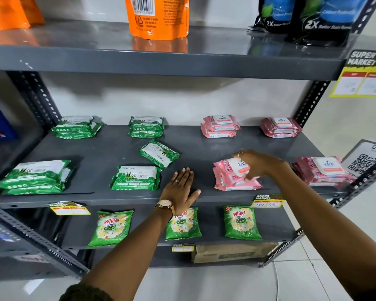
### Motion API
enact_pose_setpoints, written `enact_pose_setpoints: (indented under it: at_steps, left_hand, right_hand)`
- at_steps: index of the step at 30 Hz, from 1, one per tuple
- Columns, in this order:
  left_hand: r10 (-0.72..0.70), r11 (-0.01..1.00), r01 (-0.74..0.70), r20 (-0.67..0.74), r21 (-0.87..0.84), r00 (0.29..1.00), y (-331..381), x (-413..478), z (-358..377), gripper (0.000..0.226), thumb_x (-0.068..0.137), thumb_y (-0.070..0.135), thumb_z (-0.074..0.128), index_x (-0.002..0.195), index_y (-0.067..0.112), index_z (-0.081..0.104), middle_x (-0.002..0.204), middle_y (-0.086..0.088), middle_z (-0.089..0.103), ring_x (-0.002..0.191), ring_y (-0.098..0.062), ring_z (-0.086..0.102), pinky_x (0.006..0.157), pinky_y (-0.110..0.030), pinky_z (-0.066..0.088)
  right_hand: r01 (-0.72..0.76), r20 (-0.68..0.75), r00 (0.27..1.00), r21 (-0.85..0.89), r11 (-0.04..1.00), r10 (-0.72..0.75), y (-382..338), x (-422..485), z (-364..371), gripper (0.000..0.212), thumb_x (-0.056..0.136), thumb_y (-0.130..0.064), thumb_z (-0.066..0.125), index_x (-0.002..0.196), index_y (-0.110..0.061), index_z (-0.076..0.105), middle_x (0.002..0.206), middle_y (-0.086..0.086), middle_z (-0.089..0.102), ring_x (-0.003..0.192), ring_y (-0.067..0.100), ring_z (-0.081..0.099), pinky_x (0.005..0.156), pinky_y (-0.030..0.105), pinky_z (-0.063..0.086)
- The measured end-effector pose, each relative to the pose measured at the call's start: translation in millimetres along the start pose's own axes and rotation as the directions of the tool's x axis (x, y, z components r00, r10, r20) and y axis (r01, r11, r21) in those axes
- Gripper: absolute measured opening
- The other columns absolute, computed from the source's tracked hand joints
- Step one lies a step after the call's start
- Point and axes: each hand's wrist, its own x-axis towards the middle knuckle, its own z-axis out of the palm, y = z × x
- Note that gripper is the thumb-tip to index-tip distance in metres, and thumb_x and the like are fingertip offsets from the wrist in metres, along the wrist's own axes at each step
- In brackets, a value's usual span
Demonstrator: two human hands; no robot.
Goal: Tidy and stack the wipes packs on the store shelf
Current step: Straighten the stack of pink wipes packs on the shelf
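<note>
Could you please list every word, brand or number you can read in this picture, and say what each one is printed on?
"kara": lid of the pink wipes pack under the right hand.
"ORIGAMI": green wipes pack.
"Wheel 2 in 1": green detergent pouch.
"SUPER MARKET": yellow shelf sign.
"99", "45": price tag.
"2X Better Stain": black pouch, remainder cut off.
"Dish": QR sign, cut off.
Orange pouch: barcode digits and fine print too blurred.

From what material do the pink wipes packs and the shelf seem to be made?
The pink wipes packs look like soft, glossy plastic film: it creases and catches light. The white flap on top seems to be stiffer plastic, though that is less sure. The shelf looks like painted grey metal with a smooth, slightly shiny finish; its punched angle posts suggest steel.
</note>
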Motion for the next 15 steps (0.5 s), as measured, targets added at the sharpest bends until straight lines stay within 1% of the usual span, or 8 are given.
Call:
enact_pose_setpoints:
  at_steps: [1, 3, 6, 9, 15]
  left_hand:
    - [0.001, 1.000, -0.001, -0.001, -0.001, 1.000, 0, 0, 0, 0.084, 0.084, 0.058, 0.002, 0.149, 0.006, 0.009, 0.160, -0.011, 0.010, 0.149, -0.022, 0.003, 0.121, -0.035, -0.002]
    - [0.001, 1.000, -0.001, -0.010, -0.009, 1.000, 0, 0, 1, 0.084, 0.084, 0.058, 0.002, 0.149, 0.006, 0.010, 0.160, -0.012, 0.011, 0.149, -0.022, 0.003, 0.121, -0.035, -0.002]
    - [0.000, 1.000, -0.001, -0.008, -0.014, 1.000, 0, 0, 1, 0.085, 0.083, 0.059, 0.002, 0.149, 0.005, 0.010, 0.160, -0.012, 0.011, 0.149, -0.023, 0.004, 0.121, -0.036, -0.001]
    - [0.001, 1.000, -0.001, -0.001, -0.009, 1.000, -1, 0, 2, 0.084, 0.085, 0.059, 0.003, 0.149, 0.005, 0.010, 0.160, -0.012, 0.011, 0.149, -0.023, 0.004, 0.122, -0.037, 0.001]
    - [-0.010, 1.000, 0.010, 0.017, -0.012, 1.000, 1, 0, -1, 0.070, 0.097, 0.050, 0.024, 0.149, 0.006, 0.010, 0.161, -0.012, 0.010, 0.149, -0.022, 0.003, 0.122, -0.037, 0.000]
  right_hand:
    - [-0.037, 0.011, 0.999, 0.070, 0.997, 0.036, 1, -1, 2, 0.086, 0.072, -0.014, 0.078, 0.143, -0.010, 0.029, 0.153, 0.011, 0.032, 0.139, 0.029, 0.033, 0.113, 0.041, 0.033]
    - [-0.066, 0.012, 0.998, 0.159, 0.985, 0.065, 4, -3, 6, 0.088, 0.072, -0.019, 0.078, 0.143, -0.011, 0.027, 0.154, 0.011, 0.030, 0.139, 0.029, 0.033, 0.113, 0.042, 0.031]
    - [-0.043, -0.013, 0.999, 0.213, 0.976, 0.047, 7, -6, 11, 0.088, 0.073, -0.022, 0.078, 0.144, -0.014, 0.026, 0.155, 0.009, 0.030, 0.139, 0.027, 0.033, 0.113, 0.042, 0.032]
    - [-0.017, -0.013, 1.000, 0.225, 0.974, 0.020, 3, -6, 13, 0.087, 0.074, -0.023, 0.077, 0.144, -0.016, 0.026, 0.155, 0.009, 0.030, 0.139, 0.027, 0.032, 0.113, 0.043, 0.032]
    - [-0.048, 0.024, 0.999, 0.198, 0.979, 0.045, -4, -4, 9, 0.085, 0.078, -0.019, 0.074, 0.145, -0.013, 0.023, 0.156, 0.011, 0.026, 0.141, 0.030, 0.029, 0.113, 0.044, 0.030]
